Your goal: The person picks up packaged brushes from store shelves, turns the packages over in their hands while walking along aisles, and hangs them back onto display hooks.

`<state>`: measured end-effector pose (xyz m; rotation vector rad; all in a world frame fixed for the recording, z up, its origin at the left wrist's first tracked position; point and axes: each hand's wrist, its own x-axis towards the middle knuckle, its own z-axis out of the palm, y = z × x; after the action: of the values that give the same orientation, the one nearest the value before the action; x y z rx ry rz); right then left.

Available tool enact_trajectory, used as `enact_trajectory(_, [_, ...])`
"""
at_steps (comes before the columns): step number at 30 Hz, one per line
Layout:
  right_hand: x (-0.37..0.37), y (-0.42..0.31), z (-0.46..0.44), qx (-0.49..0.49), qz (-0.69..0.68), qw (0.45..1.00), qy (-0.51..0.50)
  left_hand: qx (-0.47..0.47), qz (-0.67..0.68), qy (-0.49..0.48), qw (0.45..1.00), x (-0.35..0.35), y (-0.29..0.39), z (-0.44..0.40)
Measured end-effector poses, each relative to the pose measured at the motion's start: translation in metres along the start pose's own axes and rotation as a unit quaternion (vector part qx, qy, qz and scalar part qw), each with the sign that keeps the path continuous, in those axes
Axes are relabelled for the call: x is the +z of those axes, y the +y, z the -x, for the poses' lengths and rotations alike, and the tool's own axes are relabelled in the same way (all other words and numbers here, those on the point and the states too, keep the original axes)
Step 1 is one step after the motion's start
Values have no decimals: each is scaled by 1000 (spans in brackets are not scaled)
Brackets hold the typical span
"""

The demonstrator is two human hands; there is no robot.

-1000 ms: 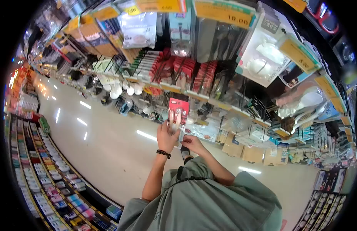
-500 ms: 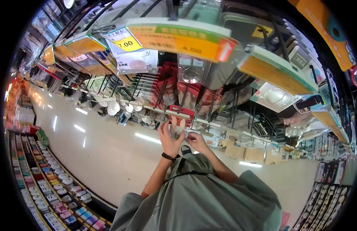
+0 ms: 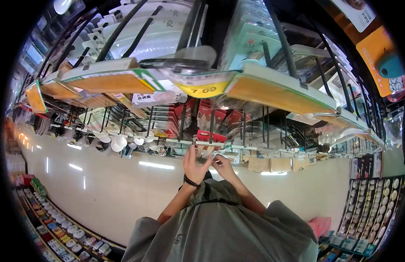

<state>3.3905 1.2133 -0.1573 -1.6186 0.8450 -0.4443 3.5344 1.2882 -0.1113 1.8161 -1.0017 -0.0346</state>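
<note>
A red-topped package (image 3: 210, 136) hangs at the front of a rack rod near the centre. My left hand (image 3: 194, 165), with a dark beaded bracelet on its wrist, is at the lower part of this package, fingers pointing up and a little apart, thumb toward my right hand. Close beside it on the right, my right hand (image 3: 223, 166) has its fingers bent together in a pinch. What lies between those fingertips is too small to make out. More red packages (image 3: 211, 114) hang behind the one at my hands.
Price-label rails (image 3: 281, 94) cross the view above my hands, with black rods and hanging packs behind them. Cardboard boxes (image 3: 279, 164) stand low under the rack. Shelves of small goods are at the lower left (image 3: 58, 222) and lower right (image 3: 370, 205). A pink bag (image 3: 320, 226) is nearby.
The view has moved closer to the rack and tilted up, so the upper rails look larger. Both hands have come up to the rod with the red package, which now hangs there.
</note>
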Motion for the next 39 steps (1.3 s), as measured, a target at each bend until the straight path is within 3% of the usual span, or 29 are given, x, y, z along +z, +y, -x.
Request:
enact_trajectory(2, [3,-8,4,-13,8,999,29,34,-1,1,999,-1,-5,1])
enact_trajectory(6, [0,-40,14,-2,88,996,12,-27,36,-45,998,-7,-8,2])
enact_trajectory(10, [7,-50,19,3,107,994,32,28,10,-25,999,-11,-6,-4])
enact_trajectory(17, [33,-34,32,16,29,994,106,-41,15,-90,995,10,-24,-24])
enact_trajectory(21, [35,-18,69,60,73,993,69,-30,32,-67,997,36,-31,-48])
enact_trajectory(25, [28,-8,125,101,142,985,13,73,-30,-26,997,55,-31,-60])
enact_trajectory(28, [26,20,170,161,205,966,-12,27,-20,-62,998,73,-62,-47])
enact_trajectory(31, [23,45,214,169,196,965,-42,-11,97,-37,995,77,-50,-17])
enact_trajectory(33, [17,47,238,200,168,965,-21,-36,88,-97,991,67,-46,15])
enact_trajectory(37, [2,54,280,221,150,962,61,88,-4,-260,962,51,-68,94])
enact_trajectory(39, [-7,65,299,212,143,962,92,-5,40,-407,912,49,-60,127])
